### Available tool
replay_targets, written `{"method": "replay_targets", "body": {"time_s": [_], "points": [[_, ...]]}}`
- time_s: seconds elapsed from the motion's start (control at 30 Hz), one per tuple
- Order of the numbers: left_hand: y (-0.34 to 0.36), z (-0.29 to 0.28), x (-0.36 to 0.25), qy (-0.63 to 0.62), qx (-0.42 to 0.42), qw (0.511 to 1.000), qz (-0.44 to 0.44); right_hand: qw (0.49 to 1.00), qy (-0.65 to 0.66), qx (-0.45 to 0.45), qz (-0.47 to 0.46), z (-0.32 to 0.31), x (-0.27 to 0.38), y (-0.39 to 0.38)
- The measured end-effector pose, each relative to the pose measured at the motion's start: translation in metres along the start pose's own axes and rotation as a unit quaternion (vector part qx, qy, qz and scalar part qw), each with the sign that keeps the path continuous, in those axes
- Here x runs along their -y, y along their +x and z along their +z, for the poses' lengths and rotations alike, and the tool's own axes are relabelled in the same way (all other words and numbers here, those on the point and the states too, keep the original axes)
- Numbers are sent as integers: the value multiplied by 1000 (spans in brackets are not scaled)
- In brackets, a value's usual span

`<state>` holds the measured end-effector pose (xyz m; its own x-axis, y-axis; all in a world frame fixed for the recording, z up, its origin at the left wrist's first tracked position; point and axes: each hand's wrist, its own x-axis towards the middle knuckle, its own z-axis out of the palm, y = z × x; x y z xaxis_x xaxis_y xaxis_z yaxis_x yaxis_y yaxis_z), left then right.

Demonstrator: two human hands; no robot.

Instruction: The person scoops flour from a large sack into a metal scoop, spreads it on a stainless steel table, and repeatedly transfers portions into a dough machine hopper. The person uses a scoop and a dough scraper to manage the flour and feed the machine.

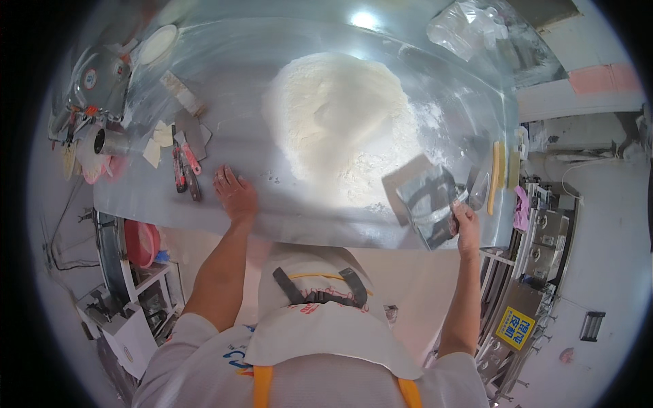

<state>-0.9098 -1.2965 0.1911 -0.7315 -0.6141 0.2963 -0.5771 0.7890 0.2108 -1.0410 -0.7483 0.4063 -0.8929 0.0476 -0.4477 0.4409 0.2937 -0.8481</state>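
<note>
A large mound of white flour (306, 129) lies on the metal tabletop (235, 88) in front of me, with loose powder spilling around its edges. My right hand (466, 228), at the right near the front edge, grips a shiny metal scoop (430, 204) by its handle side. The scoop is beside the mound's lower right edge; how much it contains I cannot tell. My left hand (236, 195) rests palm down on the tabletop, fingers stretched out and holding nothing. Just left of it lie red-and-black-handled tools (182, 163).
Beyond these tools are pale card pieces (158, 141), a metal cup (110, 142) and a white oval dish (158, 45). On the right lie a yellow stick (495, 178) and a clear plastic bag (469, 30). A red basin (141, 243) stands below the table at left.
</note>
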Motion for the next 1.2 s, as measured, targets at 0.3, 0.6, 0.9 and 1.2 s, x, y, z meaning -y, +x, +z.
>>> {"method": "replay_targets", "body": {"time_s": [0.3, 0.6, 0.9, 1.2], "points": [[1, 5, -1, 18, 8, 1000, 2, 990, -90, -95, 57, -5, -113, 5], [0, 4, 1, 27, 19, 999, -12, 997, -76, -8, -24, 162, -18, 108], [3, 2, -1, 21, 30, 999, -25, 939, -332, -7, -87, 188, 79, 124], [2, 0, -3, 6, 25, 999, -25, 840, -526, 27, -133, 220, 177, 134]]}}
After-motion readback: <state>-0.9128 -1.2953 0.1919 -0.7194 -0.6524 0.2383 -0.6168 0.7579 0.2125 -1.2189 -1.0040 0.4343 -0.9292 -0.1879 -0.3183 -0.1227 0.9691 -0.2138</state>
